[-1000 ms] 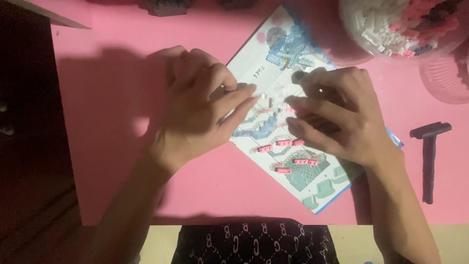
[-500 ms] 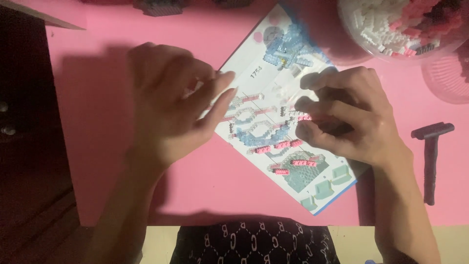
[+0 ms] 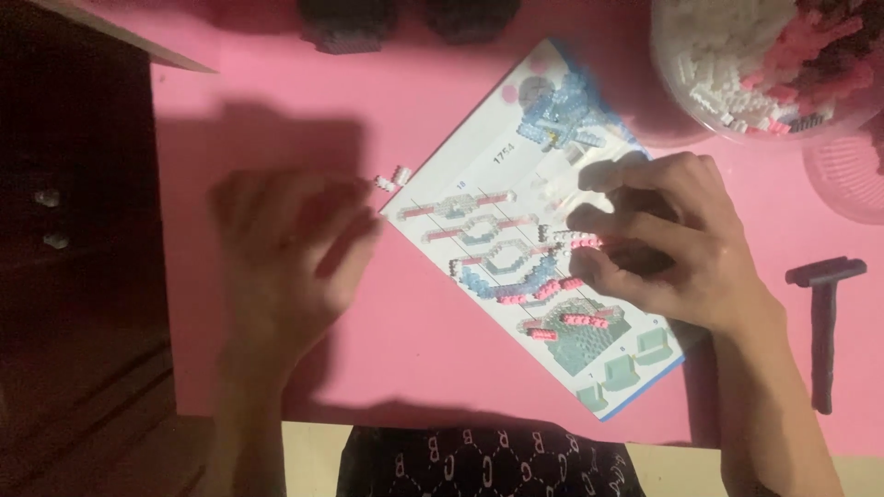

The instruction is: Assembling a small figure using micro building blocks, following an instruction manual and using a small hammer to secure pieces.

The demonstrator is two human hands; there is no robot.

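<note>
Right hand (image 3: 672,248): curled, fingertips pinched on a small pink-and-white brick strip (image 3: 578,240), held over the instruction sheet (image 3: 516,267).
Left hand (image 3: 285,248): blurred, open and flat, palm down on the pink table (image 3: 424,120); nothing seen held.
Loose bricks: two tiny white bricks (image 3: 391,179) lie just beyond the left fingertips, at the sheet's near corner.
Built piece: a pink and blue chain of bricks (image 3: 525,287) rests on the sheet, just below the right fingertips.
Step tip (judgement): the strip is best kept level and lined up with the printed row before pressing; the sheet should be pinned by the free hand so it is not dragged.
Sheet: white rectangle, blue edge, laid diagonally between the hands; rows of pink and grey step diagrams printed, a blue model picture at the far end.
Bowl (image 3: 681,92): clear, round, beyond the right hand; filled with white and pink bricks.
Second container (image 3: 843,179): pink, ribbed, right of that hand, partly cut off.
Tool (image 3: 822,317): dark T-shaped, outside the right wrist.
Dark blocks (image 3: 345,23): far table edge, unclear.
</note>
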